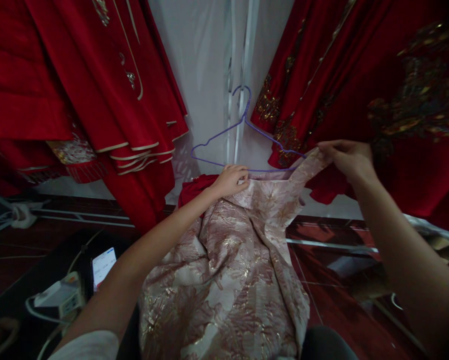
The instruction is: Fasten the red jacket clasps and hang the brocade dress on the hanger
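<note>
A pink and cream brocade dress (243,270) with gold threads lies spread in front of me. My left hand (232,181) has its fingers curled over the top edge of the bodice. Off to the right, my right hand (348,156) pinches the end of the dress's shoulder strap (309,165) and pulls it outward. A purple hanger (243,120) stands upright behind the neckline, its right end meeting the strap. The hanger's left end is bare. Whether the hook rests on anything I cannot tell.
Red garments with pale trim (134,125) hang at the left, and red ones with gold embroidery (284,125) at the right. A lit phone (103,266) and a white power strip (65,295) with cables are at lower left. Metal rack bars (333,245) run low above the red-brown tiled floor.
</note>
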Demonstrator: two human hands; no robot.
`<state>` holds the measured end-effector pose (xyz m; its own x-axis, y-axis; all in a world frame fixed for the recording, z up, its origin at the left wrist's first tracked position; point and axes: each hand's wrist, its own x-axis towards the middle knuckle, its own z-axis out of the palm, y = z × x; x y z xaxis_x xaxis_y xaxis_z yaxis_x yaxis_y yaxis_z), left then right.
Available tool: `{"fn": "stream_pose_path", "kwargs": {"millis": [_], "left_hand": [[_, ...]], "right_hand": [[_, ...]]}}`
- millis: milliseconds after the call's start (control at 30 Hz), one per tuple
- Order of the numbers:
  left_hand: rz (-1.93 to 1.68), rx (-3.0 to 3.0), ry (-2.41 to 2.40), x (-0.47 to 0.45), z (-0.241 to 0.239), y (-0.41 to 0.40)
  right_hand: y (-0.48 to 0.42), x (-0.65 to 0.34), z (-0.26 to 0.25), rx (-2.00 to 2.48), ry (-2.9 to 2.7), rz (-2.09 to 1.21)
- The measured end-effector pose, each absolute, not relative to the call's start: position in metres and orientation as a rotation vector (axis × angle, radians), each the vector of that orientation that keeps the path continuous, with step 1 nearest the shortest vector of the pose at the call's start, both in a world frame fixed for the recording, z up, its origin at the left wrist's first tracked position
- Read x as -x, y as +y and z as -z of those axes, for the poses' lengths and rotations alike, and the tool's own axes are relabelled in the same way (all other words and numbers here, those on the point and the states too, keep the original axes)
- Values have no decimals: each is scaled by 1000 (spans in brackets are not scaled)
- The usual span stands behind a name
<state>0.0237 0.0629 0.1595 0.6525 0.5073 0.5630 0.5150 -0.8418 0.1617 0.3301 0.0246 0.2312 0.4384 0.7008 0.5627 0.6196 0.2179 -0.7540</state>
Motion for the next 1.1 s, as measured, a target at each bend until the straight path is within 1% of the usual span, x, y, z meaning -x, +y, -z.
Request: {"fn": "stream_pose_path", "kwargs": {"millis": [100,167,333,433,533,633,767,900,1100], "left_hand": [[1052,2949,-813,-35,-163,59],[1148,3034,-763,-42,-165,56],[1489,3193,-737,-40,-168,60],[1752,3031,-890,-15,-169,76],[1950,2630,-1113,27,-166,99],[1994,2358,-1304,74,-151,118],[2047,2298,-1503,119,-119,125],[2077,2373,-1605,135,-98,125],[2056,2375,-1578,136,-97,132]], "right_hand": [[31,-310,-248,1416,-1418,20],[38,-297,-255,1370,-1505,33],[60,-281,-246,1296,-1643,57],[71,-286,-234,1247,-1702,92],[78,-295,-229,1198,-1694,105],[79,-302,-232,1183,-1700,99],[78,-305,-238,1189,-1714,87],[76,-305,-242,1208,-1744,47],[74,-307,-246,1204,-1763,13]]}}
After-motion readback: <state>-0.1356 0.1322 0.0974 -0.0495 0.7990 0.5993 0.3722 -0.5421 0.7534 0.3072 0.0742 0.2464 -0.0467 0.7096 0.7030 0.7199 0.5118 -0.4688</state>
